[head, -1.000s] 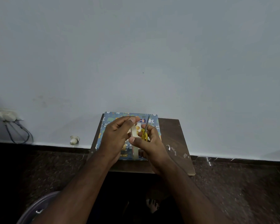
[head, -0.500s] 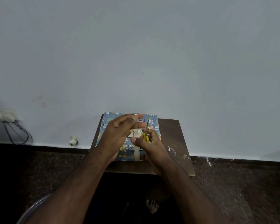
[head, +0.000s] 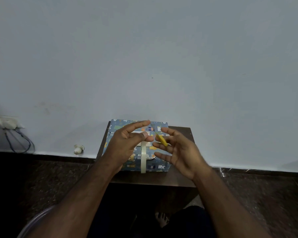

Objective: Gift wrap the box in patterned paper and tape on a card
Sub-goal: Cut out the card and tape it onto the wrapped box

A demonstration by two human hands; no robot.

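The box [head: 159, 166], wrapped in blue animal-print paper, lies on a small brown table [head: 179, 179]. A white card [head: 138, 134] rests on its top, partly hidden by my left hand [head: 127, 143]. A roll of clear tape [head: 143, 160] stands on edge on the box. Just above the roll my left thumb meets a fingertip in a pinch, where the tape strip was held; the strip is too clear to see. My right hand [head: 181, 152] hovers over the box's right side with fingers spread, holding blurred yellow-handled scissors [head: 162, 140] among them.
The table stands against a pale wall, with dark stone floor around it. A white socket with hanging cables [head: 9, 124] is on the wall at far left, and a small white object [head: 78, 149] sits by the skirting. My bare foot [head: 161, 219] shows below the table.
My right hand has drawn back to the right from the tape and spread its fingers, swinging the scissors sideways. My left hand has stretched its fingers out; the roll now shows fully.
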